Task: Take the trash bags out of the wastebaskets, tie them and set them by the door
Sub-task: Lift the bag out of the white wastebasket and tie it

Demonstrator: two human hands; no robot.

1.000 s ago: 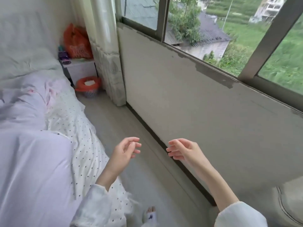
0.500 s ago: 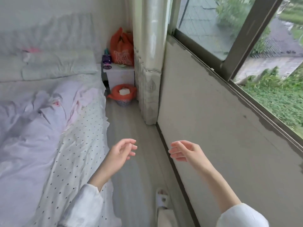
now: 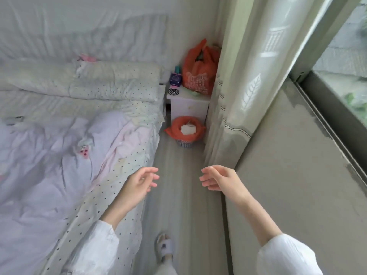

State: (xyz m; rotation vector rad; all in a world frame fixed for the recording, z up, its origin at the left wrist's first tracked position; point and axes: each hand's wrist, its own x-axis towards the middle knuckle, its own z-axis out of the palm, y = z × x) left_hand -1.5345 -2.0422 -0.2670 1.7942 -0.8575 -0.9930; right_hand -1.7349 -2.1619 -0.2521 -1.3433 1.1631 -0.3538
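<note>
A small white mesh wastebasket (image 3: 184,143) stands on the floor at the end of the narrow aisle, lined with an orange trash bag (image 3: 175,125) folded over its rim. White paper lies inside the bag. My left hand (image 3: 139,185) and my right hand (image 3: 220,179) hover in front of me over the aisle, well short of the basket. Both are empty, with fingers loosely spread.
A bed (image 3: 59,155) with a lilac duvet fills the left. A white bedside box (image 3: 188,106) behind the basket carries a tied orange bag (image 3: 198,74) and small items. A curtain (image 3: 238,96) hangs on the right, beside the grey wall (image 3: 288,175) under the window.
The view has advanced down the aisle and swung left, so the wastebasket is closer and more central. Both hands stay raised and empty.
</note>
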